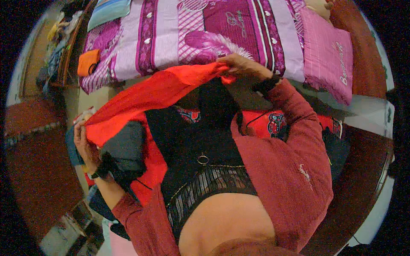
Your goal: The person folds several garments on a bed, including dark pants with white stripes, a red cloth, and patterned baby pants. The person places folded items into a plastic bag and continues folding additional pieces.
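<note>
A bright red cloth [150, 86], perhaps a garment, is pulled into a slanting band between my two hands. My left hand [84, 140] grips its lower end at the left. Higher up at the right, my right hand [241, 65] pinches the other end in a bunch, close to the bed's edge. Part of the red fabric [155, 169] hangs down beside my body. Behind the left wrist lies a dark grey item [125, 144], partly hidden. Patterned red fabric [262, 121] shows beneath my right arm. Both wrists wear dark bands.
Ahead is a bed with a purple and white striped bedspread [165, 35]. On it lie an orange item [88, 63], a light blue folded cloth [109, 14] and a pink towel [326, 51] bearing writing, which hangs over the edge. Cluttered items [57, 57] stand far left.
</note>
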`<state>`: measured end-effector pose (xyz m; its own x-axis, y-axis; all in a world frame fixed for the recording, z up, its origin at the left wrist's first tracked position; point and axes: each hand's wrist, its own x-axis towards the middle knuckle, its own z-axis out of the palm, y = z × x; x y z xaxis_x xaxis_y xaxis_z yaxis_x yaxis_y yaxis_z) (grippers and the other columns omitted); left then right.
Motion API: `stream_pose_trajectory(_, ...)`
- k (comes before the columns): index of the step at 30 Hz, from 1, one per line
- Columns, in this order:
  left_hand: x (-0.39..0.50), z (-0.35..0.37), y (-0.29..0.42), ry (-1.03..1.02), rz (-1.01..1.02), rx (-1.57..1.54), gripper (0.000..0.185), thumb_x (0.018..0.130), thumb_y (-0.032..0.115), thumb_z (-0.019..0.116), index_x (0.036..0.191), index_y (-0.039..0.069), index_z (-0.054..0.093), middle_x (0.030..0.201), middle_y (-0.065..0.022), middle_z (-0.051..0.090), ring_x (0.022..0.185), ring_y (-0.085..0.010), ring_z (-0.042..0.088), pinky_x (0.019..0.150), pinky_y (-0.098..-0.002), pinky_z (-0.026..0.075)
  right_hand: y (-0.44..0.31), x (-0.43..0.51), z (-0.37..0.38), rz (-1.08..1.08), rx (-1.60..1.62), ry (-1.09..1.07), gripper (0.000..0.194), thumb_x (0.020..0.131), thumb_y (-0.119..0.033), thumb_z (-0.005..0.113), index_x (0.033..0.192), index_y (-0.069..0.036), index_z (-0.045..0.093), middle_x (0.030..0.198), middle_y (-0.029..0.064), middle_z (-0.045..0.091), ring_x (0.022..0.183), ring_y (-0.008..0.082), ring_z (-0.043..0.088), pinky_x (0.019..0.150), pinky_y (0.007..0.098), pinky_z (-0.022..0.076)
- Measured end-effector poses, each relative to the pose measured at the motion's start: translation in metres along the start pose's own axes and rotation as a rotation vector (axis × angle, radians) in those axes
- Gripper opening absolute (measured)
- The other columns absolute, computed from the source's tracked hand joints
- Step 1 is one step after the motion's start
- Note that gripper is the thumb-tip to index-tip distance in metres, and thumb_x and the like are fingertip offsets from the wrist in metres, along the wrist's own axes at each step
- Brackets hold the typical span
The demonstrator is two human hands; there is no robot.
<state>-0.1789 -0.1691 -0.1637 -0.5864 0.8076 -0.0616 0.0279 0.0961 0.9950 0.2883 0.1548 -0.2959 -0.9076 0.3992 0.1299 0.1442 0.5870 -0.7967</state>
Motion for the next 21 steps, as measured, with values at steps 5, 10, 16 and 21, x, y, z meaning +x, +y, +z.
stream_pose_trajectory(5, -0.028, -0.087, -0.043, 0.221, -0.119, 0.021, 0.02, 0.096, 0.014, 0.054, 0.111, 0.002, 0.058, 0.103, -0.0074, 0.064, 0.086, -0.0177, 0.063, 0.077, -0.0299, 0.051, -0.01, -0.031, -0.004, 0.342, 0.323, -0.113, 0.025, 0.089, -0.021, 0.061, 0.104, 0.0, 0.061, 0.084, -0.0015, 0.06, 0.081, 0.0091, 0.053, 0.073, 0.0273, 0.0454)
stream_pose_trajectory(10, -0.055, -0.134, -0.092, 0.003, -0.319, 1.158, 0.022, 0.089, 0.013, 0.058, 0.108, 0.001, 0.061, 0.101, -0.0124, 0.066, 0.092, -0.0273, 0.064, 0.083, -0.0365, 0.05, -0.026, -0.028, 0.0, 0.333, 0.463, -0.341, 0.029, 0.093, -0.029, 0.058, 0.104, -0.002, 0.063, 0.09, -0.0025, 0.062, 0.084, 0.0081, 0.055, 0.074, 0.0239, 0.0449)
stream_pose_trajectory(16, -0.024, 0.058, -0.095, -0.354, 0.062, 0.592, 0.041, 0.088, 0.009, 0.062, 0.128, 0.006, 0.054, 0.121, -0.0095, 0.062, 0.109, -0.019, 0.059, 0.092, -0.0304, 0.046, -0.112, 0.012, 0.032, 0.297, 0.7, -0.266, 0.035, 0.095, -0.033, 0.056, 0.113, -0.003, 0.063, 0.094, 0.0011, 0.061, 0.087, 0.0072, 0.054, 0.075, 0.0238, 0.0444)
stream_pose_trajectory(21, -0.03, 0.206, -0.056, -0.698, 0.277, 0.186, 0.055, 0.086, 0.014, 0.065, 0.135, 0.005, 0.043, 0.111, -0.0098, 0.061, 0.097, -0.0159, 0.06, 0.086, -0.03, 0.049, -0.155, 0.049, 0.052, 0.29, 0.96, -0.341, 0.035, 0.096, -0.038, 0.051, 0.109, -0.006, 0.061, 0.086, -0.002, 0.06, 0.074, 0.006, 0.054, 0.064, 0.0199, 0.0424)
